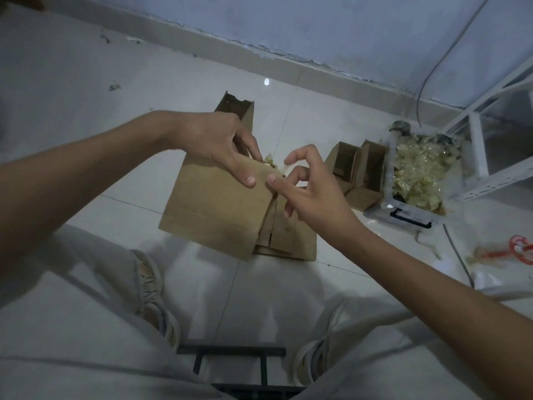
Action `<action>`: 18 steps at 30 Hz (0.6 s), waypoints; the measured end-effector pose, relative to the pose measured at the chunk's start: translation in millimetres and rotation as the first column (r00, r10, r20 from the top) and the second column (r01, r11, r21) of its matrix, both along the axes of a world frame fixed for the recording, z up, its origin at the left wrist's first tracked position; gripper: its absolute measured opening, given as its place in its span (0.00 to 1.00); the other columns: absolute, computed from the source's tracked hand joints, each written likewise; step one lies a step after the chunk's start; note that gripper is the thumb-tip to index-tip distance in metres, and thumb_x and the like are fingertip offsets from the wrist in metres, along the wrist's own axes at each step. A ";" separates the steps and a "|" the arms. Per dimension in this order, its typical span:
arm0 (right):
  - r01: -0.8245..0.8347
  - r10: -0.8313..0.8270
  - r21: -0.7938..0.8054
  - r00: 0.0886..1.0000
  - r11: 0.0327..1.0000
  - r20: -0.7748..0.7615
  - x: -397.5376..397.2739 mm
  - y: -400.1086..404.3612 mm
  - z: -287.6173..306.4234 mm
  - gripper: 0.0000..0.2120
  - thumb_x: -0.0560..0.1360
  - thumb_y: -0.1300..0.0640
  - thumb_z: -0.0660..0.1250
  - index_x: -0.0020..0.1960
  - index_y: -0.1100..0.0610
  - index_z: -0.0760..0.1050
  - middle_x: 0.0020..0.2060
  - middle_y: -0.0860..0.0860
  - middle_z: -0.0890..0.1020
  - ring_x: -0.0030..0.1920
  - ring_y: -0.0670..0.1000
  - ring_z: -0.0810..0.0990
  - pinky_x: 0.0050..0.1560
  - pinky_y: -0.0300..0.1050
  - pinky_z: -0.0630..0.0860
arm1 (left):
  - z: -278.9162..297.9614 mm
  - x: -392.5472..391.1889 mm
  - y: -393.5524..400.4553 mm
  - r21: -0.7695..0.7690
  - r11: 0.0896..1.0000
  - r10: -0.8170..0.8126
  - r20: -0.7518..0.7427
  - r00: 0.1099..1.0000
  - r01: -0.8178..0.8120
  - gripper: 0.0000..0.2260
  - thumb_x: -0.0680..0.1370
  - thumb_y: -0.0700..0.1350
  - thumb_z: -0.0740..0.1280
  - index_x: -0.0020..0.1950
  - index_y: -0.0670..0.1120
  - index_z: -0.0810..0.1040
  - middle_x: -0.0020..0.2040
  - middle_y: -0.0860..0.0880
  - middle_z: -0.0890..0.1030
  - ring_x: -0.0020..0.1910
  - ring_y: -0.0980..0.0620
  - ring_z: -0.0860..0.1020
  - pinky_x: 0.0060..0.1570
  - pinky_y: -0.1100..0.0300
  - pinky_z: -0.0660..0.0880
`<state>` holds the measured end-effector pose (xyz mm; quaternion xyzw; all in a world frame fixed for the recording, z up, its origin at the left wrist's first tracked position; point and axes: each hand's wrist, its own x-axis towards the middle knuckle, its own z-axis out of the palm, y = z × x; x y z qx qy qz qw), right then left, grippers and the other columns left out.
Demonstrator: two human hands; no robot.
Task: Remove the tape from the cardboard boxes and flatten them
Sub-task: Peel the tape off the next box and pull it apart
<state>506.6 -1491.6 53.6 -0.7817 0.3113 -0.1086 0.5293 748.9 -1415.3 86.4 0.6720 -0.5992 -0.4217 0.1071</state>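
Left hand [222, 148] grips the top edge of the cardboard box [219, 203], thumb flat on the near face, other fingers curled over the far side and hidden behind the box. Box is held up above the floor [86, 157], between the knees, tilted away from the camera.

Right hand [311, 186] is half open just right of the box: index finger touches the box's right edge next to the left thumb, remaining fingers spread and loosely curled. A crumpled bit of yellowish tape [274, 166] sits at the box's top corner between both hands; can't tell whether the right fingers pinch it, motion blur there.

Under the box, flattened cardboard [288, 241] lies on the floor, mostly covered by the box. Right of the box: two open small boxes [357, 166], then a clear plastic bin [415, 180] full of wadded tape. Far right of the box, a red object [516, 251], blurred, unidentifiable, cut by the frame edge. Behind the box another upright cardboard piece [239, 109], lower part hidden by the left hand.
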 end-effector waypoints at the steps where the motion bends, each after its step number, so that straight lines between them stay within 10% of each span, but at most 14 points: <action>1: 0.036 -0.037 -0.043 0.999 0.998 -0.013 1.2 -2.0 -2.3 0.16 0.80 0.47 0.72 0.57 0.53 0.69 0.36 0.50 0.80 0.30 0.53 0.83 0.36 0.49 0.77 | -2.7 -3.2 -1.9 -0.010 0.999 0.033 0.044 0.998 -0.032 0.36 0.59 0.76 0.75 0.62 0.61 0.83 0.57 0.58 0.85 0.54 0.58 0.83 0.57 0.54 0.81; 7: 0.013 -0.020 -0.184 0.999 0.983 -0.037 4.1 -18.4 -10.2 0.12 0.83 0.51 0.67 0.45 0.55 0.69 0.36 0.53 0.80 0.30 0.54 0.82 0.41 0.62 0.80 | -13.1 -26.0 -1.8 -0.212 0.966 0.218 0.360 0.907 -0.148 0.36 0.62 0.74 0.76 0.67 0.62 0.79 0.61 0.55 0.81 0.53 0.52 0.78 0.49 0.54 0.76; 11: -0.039 0.041 -0.163 0.999 0.986 0.010 3.7 -22.8 -13.2 0.11 0.85 0.54 0.63 0.47 0.59 0.70 0.37 0.56 0.79 0.30 0.53 0.80 0.33 0.51 0.79 | -16.3 -33.8 4.0 -0.304 0.940 0.279 0.426 0.861 -0.154 0.36 0.64 0.72 0.76 0.69 0.61 0.77 0.60 0.55 0.77 0.52 0.53 0.72 0.52 0.53 0.69; 18: -0.132 0.015 0.599 0.981 0.790 0.196 1.5 -45.9 -6.3 0.10 0.85 0.58 0.61 0.46 0.56 0.68 0.35 0.56 0.73 0.35 0.53 0.77 0.33 0.44 0.69 | -17.5 -29.0 12.7 -0.380 0.895 0.335 0.220 0.916 -0.236 0.38 0.59 0.77 0.74 0.66 0.63 0.78 0.64 0.54 0.76 0.59 0.53 0.73 0.63 0.46 0.72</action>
